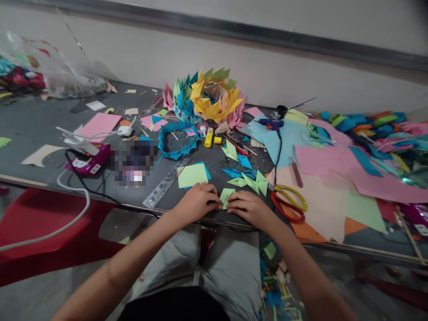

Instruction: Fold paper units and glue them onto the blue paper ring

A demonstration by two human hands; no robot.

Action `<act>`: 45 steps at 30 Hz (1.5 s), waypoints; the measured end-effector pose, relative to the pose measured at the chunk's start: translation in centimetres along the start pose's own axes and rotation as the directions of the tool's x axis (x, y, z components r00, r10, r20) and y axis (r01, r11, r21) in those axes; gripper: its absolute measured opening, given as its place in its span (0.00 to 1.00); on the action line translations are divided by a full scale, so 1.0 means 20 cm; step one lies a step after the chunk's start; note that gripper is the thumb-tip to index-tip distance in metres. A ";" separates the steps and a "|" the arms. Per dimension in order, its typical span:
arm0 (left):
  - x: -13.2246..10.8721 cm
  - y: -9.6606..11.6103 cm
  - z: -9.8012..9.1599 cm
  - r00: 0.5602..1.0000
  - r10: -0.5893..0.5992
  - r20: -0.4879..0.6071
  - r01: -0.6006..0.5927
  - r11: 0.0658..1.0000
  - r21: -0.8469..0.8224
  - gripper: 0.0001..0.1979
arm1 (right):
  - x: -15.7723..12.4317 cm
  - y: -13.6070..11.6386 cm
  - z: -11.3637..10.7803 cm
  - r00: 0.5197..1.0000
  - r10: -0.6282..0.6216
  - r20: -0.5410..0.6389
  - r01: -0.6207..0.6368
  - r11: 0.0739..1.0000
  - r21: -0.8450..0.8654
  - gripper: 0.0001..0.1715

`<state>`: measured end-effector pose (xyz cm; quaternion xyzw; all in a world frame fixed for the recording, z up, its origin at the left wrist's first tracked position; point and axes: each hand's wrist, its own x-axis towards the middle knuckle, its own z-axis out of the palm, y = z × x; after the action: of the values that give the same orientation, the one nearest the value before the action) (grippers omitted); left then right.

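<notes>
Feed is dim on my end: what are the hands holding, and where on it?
A small green paper piece, low on the table: the left hand pinches its left side, the right hand its lower right side.

Both my forearms bare, coming up from the bottom corners and converging mid-frame. My left hand is palm down, fingers curled, tips pinched toward the right. My right hand is palm down, knuckles up, fingers bent inward. Fingertips of the two nearly meet, wrists low and flat
</notes>
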<state>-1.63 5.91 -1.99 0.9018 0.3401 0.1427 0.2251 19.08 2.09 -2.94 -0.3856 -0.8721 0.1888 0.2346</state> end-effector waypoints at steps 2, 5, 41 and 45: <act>0.02 -0.02 -0.01 1.000 0.011 0.025 -0.010 1.000 -0.020 0.03 | 0.01 0.02 -0.01 1.000 0.018 0.016 -0.019 0.996 0.083 0.10; 0.02 -0.04 0.00 0.999 0.038 0.029 -0.036 0.998 -0.051 0.03 | 0.02 0.02 -0.02 0.996 0.082 0.019 -0.084 0.982 0.167 0.09; -0.10 0.05 0.04 0.955 0.283 -0.091 -0.234 0.904 0.358 0.13 | 0.11 -0.02 0.01 0.916 0.395 -0.074 -0.397 0.917 -0.026 0.07; -0.10 0.05 0.05 0.946 0.298 -0.126 -0.238 0.905 0.352 0.12 | 0.06 0.01 0.02 0.871 0.464 -0.160 -0.457 0.886 0.078 0.09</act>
<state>-2.04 3.61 -2.51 0.9487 0.2501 0.1927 0.0169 18.32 3.08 -3.10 -0.5927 -0.7276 0.2210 0.2653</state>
